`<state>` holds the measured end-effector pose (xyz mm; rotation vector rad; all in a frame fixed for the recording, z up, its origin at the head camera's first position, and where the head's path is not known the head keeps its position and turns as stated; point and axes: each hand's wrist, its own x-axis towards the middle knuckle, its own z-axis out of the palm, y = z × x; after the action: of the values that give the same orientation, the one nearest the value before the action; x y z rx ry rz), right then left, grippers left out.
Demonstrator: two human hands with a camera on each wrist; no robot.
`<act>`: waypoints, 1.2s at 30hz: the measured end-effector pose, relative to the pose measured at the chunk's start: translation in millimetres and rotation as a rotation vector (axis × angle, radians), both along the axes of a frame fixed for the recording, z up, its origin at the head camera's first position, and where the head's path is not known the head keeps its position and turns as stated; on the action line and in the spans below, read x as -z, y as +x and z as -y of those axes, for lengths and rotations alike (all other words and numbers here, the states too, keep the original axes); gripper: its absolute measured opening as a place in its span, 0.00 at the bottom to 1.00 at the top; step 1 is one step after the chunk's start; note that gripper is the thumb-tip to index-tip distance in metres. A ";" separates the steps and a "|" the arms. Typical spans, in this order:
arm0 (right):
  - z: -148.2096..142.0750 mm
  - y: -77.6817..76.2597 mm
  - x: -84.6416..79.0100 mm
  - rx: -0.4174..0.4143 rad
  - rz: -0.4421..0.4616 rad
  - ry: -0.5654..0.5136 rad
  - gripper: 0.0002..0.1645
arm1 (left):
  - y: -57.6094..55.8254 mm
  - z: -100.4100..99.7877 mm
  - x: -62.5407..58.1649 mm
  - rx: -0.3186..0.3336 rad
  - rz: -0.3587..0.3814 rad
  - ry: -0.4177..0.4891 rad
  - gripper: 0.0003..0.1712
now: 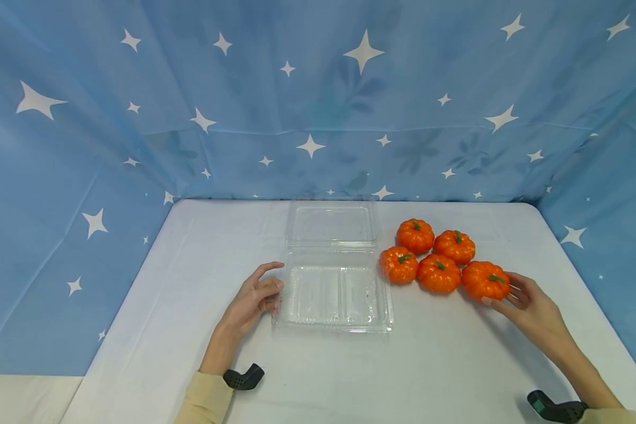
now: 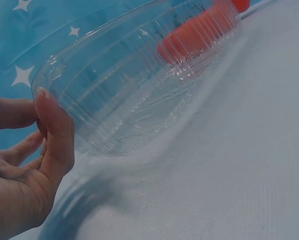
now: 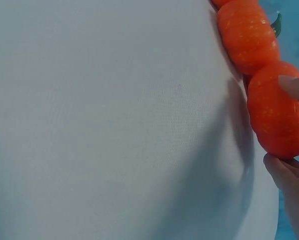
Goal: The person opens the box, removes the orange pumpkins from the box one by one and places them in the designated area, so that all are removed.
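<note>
An open clear plastic clamshell container lies on the white table, its lid folded back toward the curtain. My left hand is at the container's left edge; in the left wrist view, thumb and finger pinch the rim. At the right, my right hand grips a small orange pumpkin with a green stem. Its thumb is on the near side, and the other fingers curve round the right side, partly hidden. This pumpkin sits against another pumpkin on its left.
Three more pumpkins cluster right of the container: a front-left pumpkin close to its side, a back pumpkin and a back-right pumpkin. A blue star-patterned curtain hangs along the far edge and both sides of the table.
</note>
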<state>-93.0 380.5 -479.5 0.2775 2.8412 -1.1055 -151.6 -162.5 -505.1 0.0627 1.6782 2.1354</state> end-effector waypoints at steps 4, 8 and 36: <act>-2.5 -4.8 1.0 -0.006 0.021 0.009 0.58 | 0.0 -0.6 0.1 0.005 -0.007 -0.009 0.34; -4.1 -6.3 1.8 -0.016 0.032 0.022 0.59 | -0.4 -1.7 -0.6 0.004 -0.008 -0.008 0.35; 9.2 -10.2 -5.4 -0.091 -0.199 0.084 0.51 | 1.8 -1.6 -5.8 0.001 -0.008 -0.023 0.34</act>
<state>-103.2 371.3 -474.0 0.0439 3.0439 -1.0529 -149.8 -160.9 -499.2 0.0656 1.7064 2.1174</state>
